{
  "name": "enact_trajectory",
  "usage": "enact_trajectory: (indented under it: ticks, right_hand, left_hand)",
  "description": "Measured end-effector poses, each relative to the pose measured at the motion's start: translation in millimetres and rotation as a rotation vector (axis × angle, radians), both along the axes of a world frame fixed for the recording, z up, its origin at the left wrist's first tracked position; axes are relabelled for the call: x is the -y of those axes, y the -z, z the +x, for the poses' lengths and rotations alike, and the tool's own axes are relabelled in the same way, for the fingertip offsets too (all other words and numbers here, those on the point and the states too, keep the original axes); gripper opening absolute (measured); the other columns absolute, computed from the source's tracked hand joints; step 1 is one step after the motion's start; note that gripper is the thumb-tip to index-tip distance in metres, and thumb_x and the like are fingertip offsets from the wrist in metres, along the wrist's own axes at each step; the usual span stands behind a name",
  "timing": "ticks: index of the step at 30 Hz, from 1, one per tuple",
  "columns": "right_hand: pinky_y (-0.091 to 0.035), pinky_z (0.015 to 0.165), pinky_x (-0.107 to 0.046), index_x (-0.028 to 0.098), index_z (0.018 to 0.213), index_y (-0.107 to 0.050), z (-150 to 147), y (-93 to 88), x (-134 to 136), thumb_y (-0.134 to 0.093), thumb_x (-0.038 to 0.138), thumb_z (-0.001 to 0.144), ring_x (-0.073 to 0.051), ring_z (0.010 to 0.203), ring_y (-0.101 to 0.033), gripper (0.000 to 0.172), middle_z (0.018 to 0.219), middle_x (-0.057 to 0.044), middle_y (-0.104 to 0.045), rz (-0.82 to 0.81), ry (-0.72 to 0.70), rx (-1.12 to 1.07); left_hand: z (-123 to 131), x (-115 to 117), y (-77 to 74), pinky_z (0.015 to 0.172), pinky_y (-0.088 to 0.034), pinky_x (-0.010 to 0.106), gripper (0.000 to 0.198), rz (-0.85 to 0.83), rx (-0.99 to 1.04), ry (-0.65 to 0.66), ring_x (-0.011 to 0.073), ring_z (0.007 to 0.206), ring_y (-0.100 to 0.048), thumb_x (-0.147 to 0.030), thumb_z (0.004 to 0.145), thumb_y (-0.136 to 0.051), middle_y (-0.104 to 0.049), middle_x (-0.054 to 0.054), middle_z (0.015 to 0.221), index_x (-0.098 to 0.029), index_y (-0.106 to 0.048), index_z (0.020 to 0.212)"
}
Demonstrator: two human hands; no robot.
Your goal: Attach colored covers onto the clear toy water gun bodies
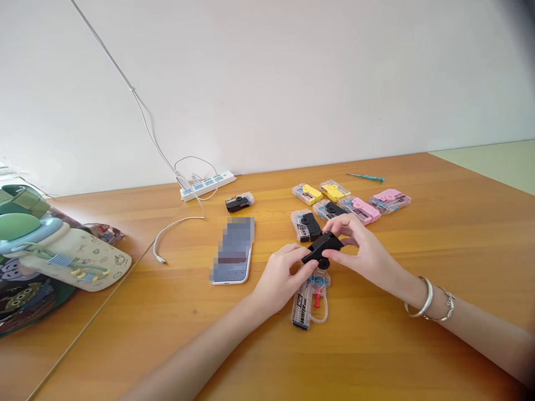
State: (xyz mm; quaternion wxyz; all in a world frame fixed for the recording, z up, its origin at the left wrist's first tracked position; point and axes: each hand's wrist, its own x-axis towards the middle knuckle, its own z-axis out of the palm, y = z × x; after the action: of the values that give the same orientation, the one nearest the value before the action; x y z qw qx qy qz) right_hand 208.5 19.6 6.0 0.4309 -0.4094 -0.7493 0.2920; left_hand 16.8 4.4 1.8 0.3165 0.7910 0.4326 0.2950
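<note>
Between both hands is a black plastic cover (322,248) with a round knob on its lower side. My left hand (282,275) pinches its left end between thumb and fingers. At the other end, my right hand (355,245) grips it with thumb below and fingers above. Just beneath lies a clear mini water gun (301,306) with a red trigger and printed lettering, partly hidden by the left hand. Close behind the hands are a black-and-clear folded water gun (307,225) and another black one (330,210).
Yellow water guns (308,194) and pink ones (389,200) lie farther back, near a teal screwdriver (368,177). A phone (232,250) rests left of the hands. Beyond it are a black water gun (239,201), a power strip (208,185) and a white cable (155,245). A bottle (92,262) stands far left.
</note>
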Motion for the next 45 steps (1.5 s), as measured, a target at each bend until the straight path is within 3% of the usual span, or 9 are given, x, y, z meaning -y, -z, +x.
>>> enact_trajectory:
  ticks: [3,6,8,11,17,21,26,45]
  right_hand:
    - [-0.053,0.06,-0.025,0.024,0.072,-0.035,0,0.1,1,-0.063,0.026,0.078,-0.016,0.086,-0.054,0.029,0.091,-0.002,-0.048,0.153,0.058,-0.009]
    - [-0.053,0.066,-0.027,0.022,0.076,-0.044,0,2.6,3,-0.055,0.024,0.083,-0.016,0.084,-0.054,0.014,0.088,-0.003,-0.048,0.324,0.048,0.143]
    - [-0.051,0.071,-0.03,0.021,0.088,-0.049,0,5.0,4,-0.053,0.024,0.085,-0.017,0.088,-0.055,0.006,0.094,-0.005,-0.051,0.413,0.021,0.283]
    - [-0.049,0.068,-0.027,0.019,0.097,-0.05,0,6.8,5,-0.053,0.028,0.085,-0.018,0.093,-0.057,0.015,0.1,-0.007,-0.056,0.483,0.033,0.465]
    - [-0.04,0.059,-0.026,0.018,0.084,-0.054,-5,-1.6,10,-0.052,0.028,0.083,-0.017,0.079,-0.058,0.011,0.082,-0.003,-0.062,0.628,0.17,0.685]
    - [-0.035,0.057,-0.027,0.017,0.075,-0.056,-11,-4.4,17,-0.049,0.02,0.079,-0.016,0.064,-0.054,0.009,0.066,-0.001,-0.059,0.744,0.235,0.808]
    - [-0.03,0.054,-0.028,0.017,0.068,-0.053,-19,1.6,22,-0.044,0.015,0.075,-0.016,0.055,-0.05,0.012,0.058,-0.001,-0.054,0.773,0.299,0.886]
    - [-0.023,0.052,-0.03,0.017,0.071,-0.047,-27,15.2,23,-0.045,0.013,0.078,-0.017,0.054,-0.048,0.008,0.061,-0.003,-0.053,0.729,0.31,1.058]
  left_hand:
    - [3,2,1.9,0.062,-0.048,0.022,0.018,-0.159,0.136,-0.019,0.0141,0.074,-0.054,-0.029,0.084,-0.05,-0.054,0.004,0.084,-0.015,-0.063,0.085]
    - [5,3,1.4,0.061,-0.05,0.021,0.017,-0.209,0.211,-0.052,0.0141,0.073,-0.053,-0.028,0.082,-0.052,-0.052,0.003,0.081,-0.015,-0.063,0.081]
    - [6,2,1.0,0.064,-0.049,0.022,0.017,-0.182,0.224,-0.083,0.0146,0.074,-0.053,-0.027,0.082,-0.051,-0.053,0.003,0.078,-0.015,-0.063,0.08]
    - [4,0,1.7,0.068,-0.047,0.024,0.02,-0.159,0.218,-0.094,0.0162,0.079,-0.054,-0.027,0.085,-0.048,-0.058,0.003,0.078,-0.016,-0.064,0.084]
    - [5,1,2.0,0.064,-0.04,0.026,0.024,-0.07,0.064,-0.126,0.0158,0.073,-0.05,-0.028,0.086,-0.045,-0.056,0.001,0.07,-0.018,-0.06,0.072]
    - [7,3,2.2,0.06,-0.033,0.026,0.03,0.007,-0.041,-0.154,0.0148,0.066,-0.043,-0.029,0.086,-0.045,-0.045,-0.001,0.061,-0.018,-0.047,0.058]
    - [10,7,3.0,0.059,-0.03,0.027,0.034,0.002,-0.086,-0.15,0.0151,0.065,-0.038,-0.03,0.086,-0.042,-0.037,-0.002,0.059,-0.018,-0.033,0.055]
    - [14,6,7.2,0.056,-0.028,0.027,0.038,0.031,-0.069,-0.212,0.0141,0.059,-0.035,-0.027,0.085,-0.04,-0.034,-0.002,0.054,-0.019,-0.022,0.053]
